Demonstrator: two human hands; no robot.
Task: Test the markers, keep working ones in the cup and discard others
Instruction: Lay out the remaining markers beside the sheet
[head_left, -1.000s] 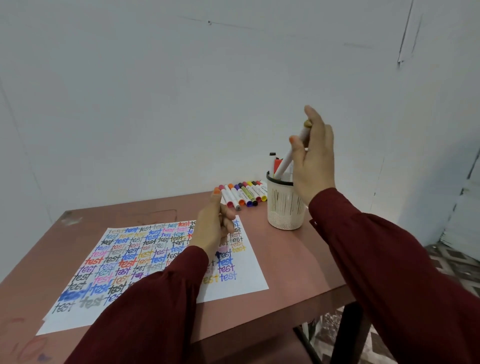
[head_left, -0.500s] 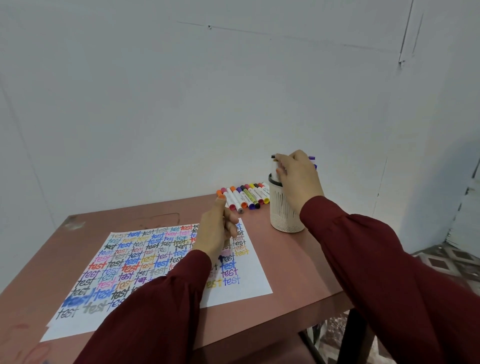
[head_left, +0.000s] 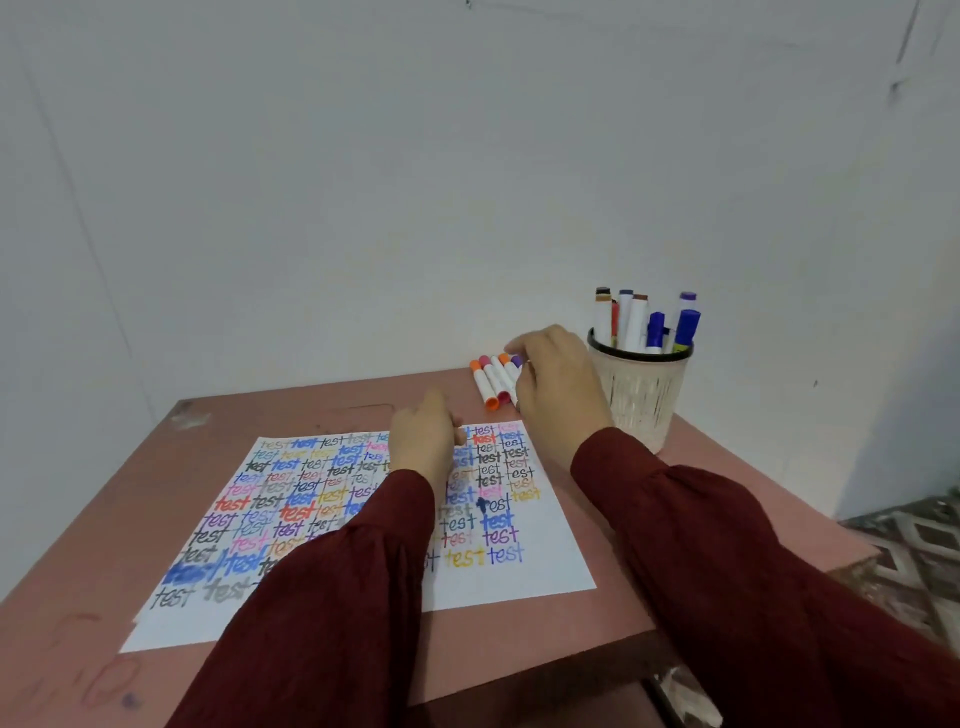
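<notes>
At the far edge of the desk (head_left: 156, 493), in the head view, a row of capped markers (head_left: 491, 382) is laid flat, apparently awaiting test. Just beside it is the cup (head_left: 641, 405), in which other markers (head_left: 636, 322) are stood upright, presumably judged as keepers. The right grip (head_left: 558, 395) is arched over the row, fingers bent down onto it; whether a marker is pinched cannot be told. The left grip (head_left: 423, 441) is rested loosely curled on the test sheet (head_left: 545, 566), probably to steady it; any contents are hidden.
</notes>
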